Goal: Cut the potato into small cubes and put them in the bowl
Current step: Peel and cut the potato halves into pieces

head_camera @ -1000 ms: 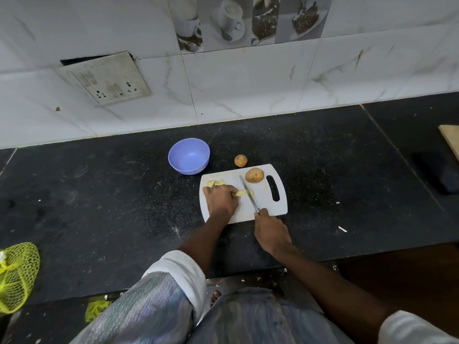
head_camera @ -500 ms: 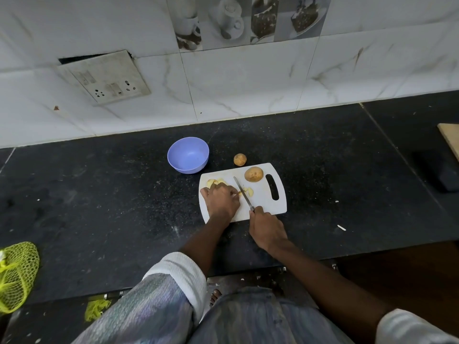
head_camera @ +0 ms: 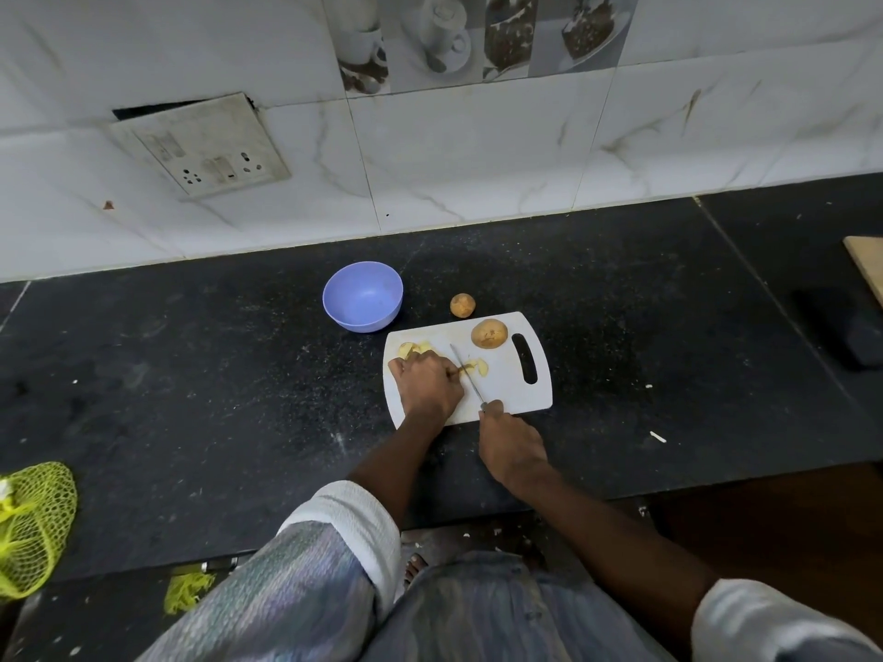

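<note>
Your right hand (head_camera: pixel 510 439), nearest you at the board's front edge, is curled round the handle of the knife (head_camera: pixel 467 375), whose blade runs up and left across the white cutting board (head_camera: pixel 506 389). Your left hand (head_camera: pixel 426 384) lies knuckles-up on the board, fingertips pinning a pale potato piece (head_camera: pixel 477 367) right against the blade; more cut pieces (head_camera: pixel 414 348) lie just past that hand. A whole potato (head_camera: pixel 489 334) sits near the board's handle slot, and a smaller potato (head_camera: pixel 462 305) rests on the black counter (head_camera: pixel 191 375) just beyond. The blue bowl (head_camera: pixel 362 296) stands close off the board's far-left corner. Behind it rises the white tiled wall (head_camera: pixel 478 160), and a yellow mesh bag (head_camera: pixel 33 523) hangs at the counter's near-left edge.
</note>
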